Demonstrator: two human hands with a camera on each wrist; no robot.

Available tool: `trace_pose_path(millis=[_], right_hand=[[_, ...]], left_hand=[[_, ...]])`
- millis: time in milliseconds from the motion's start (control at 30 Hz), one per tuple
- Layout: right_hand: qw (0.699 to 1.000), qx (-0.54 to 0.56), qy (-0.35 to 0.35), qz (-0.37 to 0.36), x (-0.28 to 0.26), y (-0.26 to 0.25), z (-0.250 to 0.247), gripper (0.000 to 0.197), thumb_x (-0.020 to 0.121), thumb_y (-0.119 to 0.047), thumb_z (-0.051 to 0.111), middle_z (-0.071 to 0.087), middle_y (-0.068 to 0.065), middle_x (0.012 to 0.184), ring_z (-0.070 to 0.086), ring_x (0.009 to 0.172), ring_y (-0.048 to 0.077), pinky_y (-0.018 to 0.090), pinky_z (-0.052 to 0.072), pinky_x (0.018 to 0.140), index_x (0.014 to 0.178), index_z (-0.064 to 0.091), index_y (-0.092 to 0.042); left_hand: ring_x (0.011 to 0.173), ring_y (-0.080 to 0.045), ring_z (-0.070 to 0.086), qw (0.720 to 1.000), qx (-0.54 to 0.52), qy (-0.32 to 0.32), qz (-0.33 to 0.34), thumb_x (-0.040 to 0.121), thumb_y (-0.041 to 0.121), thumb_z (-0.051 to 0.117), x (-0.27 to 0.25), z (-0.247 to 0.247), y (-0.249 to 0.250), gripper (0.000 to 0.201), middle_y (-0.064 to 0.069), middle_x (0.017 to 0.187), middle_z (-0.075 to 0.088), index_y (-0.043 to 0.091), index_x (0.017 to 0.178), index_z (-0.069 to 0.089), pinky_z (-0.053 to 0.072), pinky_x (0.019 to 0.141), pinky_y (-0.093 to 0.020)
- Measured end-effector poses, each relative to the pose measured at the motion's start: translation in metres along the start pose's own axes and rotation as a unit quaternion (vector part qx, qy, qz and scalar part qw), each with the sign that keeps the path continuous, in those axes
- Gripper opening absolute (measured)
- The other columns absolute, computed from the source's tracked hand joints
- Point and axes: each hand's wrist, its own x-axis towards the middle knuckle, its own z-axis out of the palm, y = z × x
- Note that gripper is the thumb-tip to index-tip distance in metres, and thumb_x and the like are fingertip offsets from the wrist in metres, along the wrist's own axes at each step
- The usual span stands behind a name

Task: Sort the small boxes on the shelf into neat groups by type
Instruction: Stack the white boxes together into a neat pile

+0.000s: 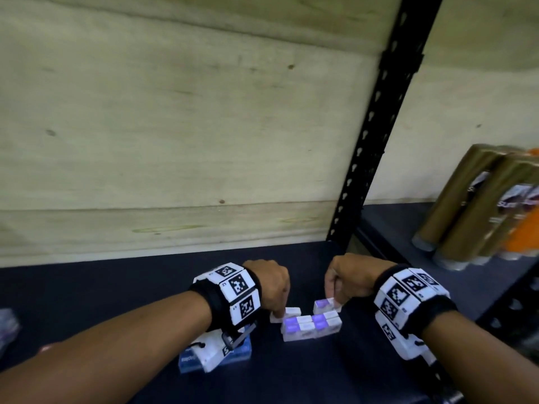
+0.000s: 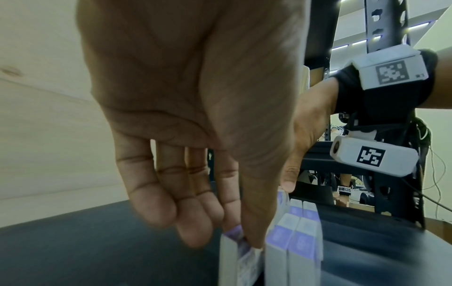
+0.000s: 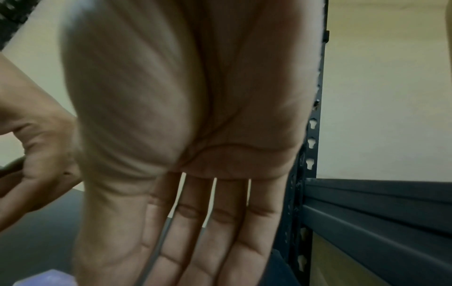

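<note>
On the dark shelf (image 1: 116,301) lies a tight row of small white-and-purple boxes (image 1: 309,326), seen again in the left wrist view (image 2: 293,241). Just behind the row's left end is another small white box (image 1: 291,313). My left hand (image 1: 278,310) reaches down on it, thumb and forefinger pinching its end (image 2: 232,257). Behind the row's right end sits a purple-topped box (image 1: 322,305), which my right hand (image 1: 334,300) holds between thumb and fingers. In the right wrist view the palm fills the frame and only a purple corner (image 3: 49,278) of a box shows.
A blue box (image 1: 245,349) lies under my left wrist near the front. A black slotted upright (image 1: 376,126) stands at the shelf's right end. Beyond it brown tubes (image 1: 472,211) lean on the neighbouring shelf. A pale wooden panel (image 1: 175,126) closes the back.
</note>
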Motion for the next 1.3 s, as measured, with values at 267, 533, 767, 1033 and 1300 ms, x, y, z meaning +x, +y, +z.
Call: trace_pose_path(millis=[267,533,767,1033,1300], right_hand=[[1.0,0.018,-0.004,0.003,-0.006,0.002,0.007,0.02,0.085,-0.01,0.065,0.076,0.0,0.09,0.067,0.079,0.008,0.024,0.055,0.084,0.096,0.073,-0.025],[0.997,0.02,-0.079,0.012,-0.013,0.001,0.012,0.057,0.077,-0.014,0.074,0.064,-0.006,0.119,0.063,0.106,0.013,0.026,0.052,0.091,0.129,0.055,-0.029],[0.998,-0.037,-0.045,-0.005,-0.012,-0.004,0.034,0.062,0.068,-0.037,0.085,0.056,-0.011,0.116,0.057,0.104,0.011,0.034,0.05,0.093,0.121,0.053,-0.037],[0.997,-0.061,-0.014,-0.035,-0.01,-0.006,0.044,0.057,0.074,-0.033,0.081,0.052,-0.004,0.12,0.054,0.108,0.017,0.037,0.048,0.094,0.123,0.052,-0.032],[0.996,-0.064,0.006,-0.058,-0.01,-0.013,0.047,0.055,0.073,-0.029,0.08,0.055,-0.004,0.119,0.055,0.105,0.016,0.034,0.05,0.09,0.121,0.053,-0.03]], left_hand=[[0.097,-0.019,0.065,0.999,-0.022,-0.024,0.008,0.081,0.027,0.071,-0.002,0.006,0.002,0.021,0.003,0.106,0.069,0.022,0.102,0.072,0.055,0.084,-0.031],[0.109,-0.016,0.055,0.992,-0.028,-0.113,0.048,0.072,0.037,0.082,0.003,0.004,0.004,0.071,0.002,0.128,0.056,0.02,0.134,0.05,0.047,0.088,-0.028],[0.101,-0.021,0.063,0.994,0.022,-0.099,0.042,0.074,0.05,0.078,0.007,0.016,0.018,0.059,-0.004,0.115,0.066,0.014,0.118,0.063,0.053,0.081,-0.033],[0.084,-0.015,0.06,0.995,0.008,-0.094,0.042,0.074,0.046,0.079,0.011,0.02,0.024,0.051,-0.004,0.108,0.069,0.014,0.112,0.068,0.049,0.069,-0.027],[0.095,-0.021,0.065,0.996,-0.004,-0.069,0.051,0.075,0.045,0.079,0.011,0.021,0.029,0.051,-0.005,0.107,0.069,0.013,0.113,0.065,0.052,0.075,-0.031]])
